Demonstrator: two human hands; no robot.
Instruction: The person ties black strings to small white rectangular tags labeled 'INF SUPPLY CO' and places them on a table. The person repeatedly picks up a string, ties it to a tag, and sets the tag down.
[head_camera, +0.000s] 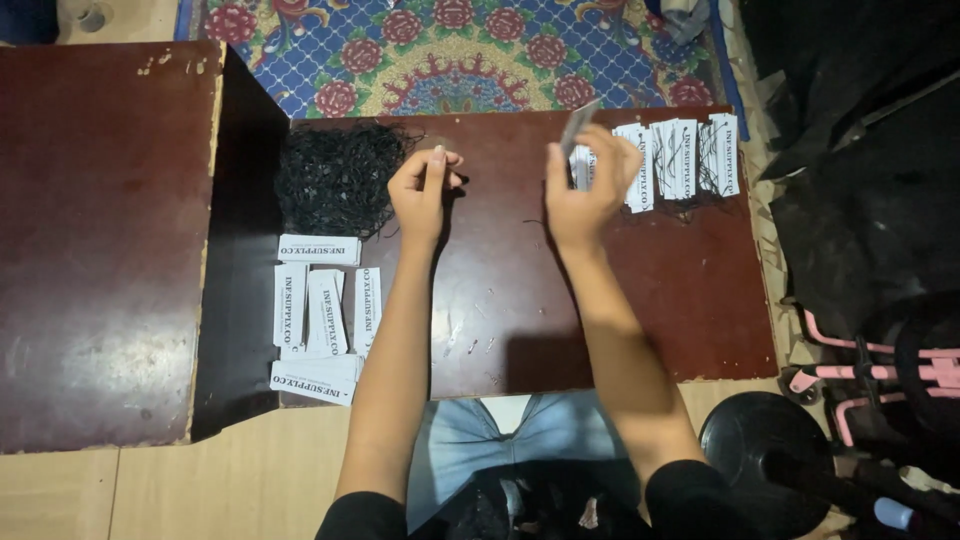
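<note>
White paper tag (578, 128) is pinched in the right hand (585, 185); left hand (423, 185) pinches black string (456, 182).

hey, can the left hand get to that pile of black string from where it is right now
Probably yes. The left hand is raised just right of the pile of black string, and only bare table seems to lie between them. Its fingers are pinched together, though, possibly already on a strand.
</note>
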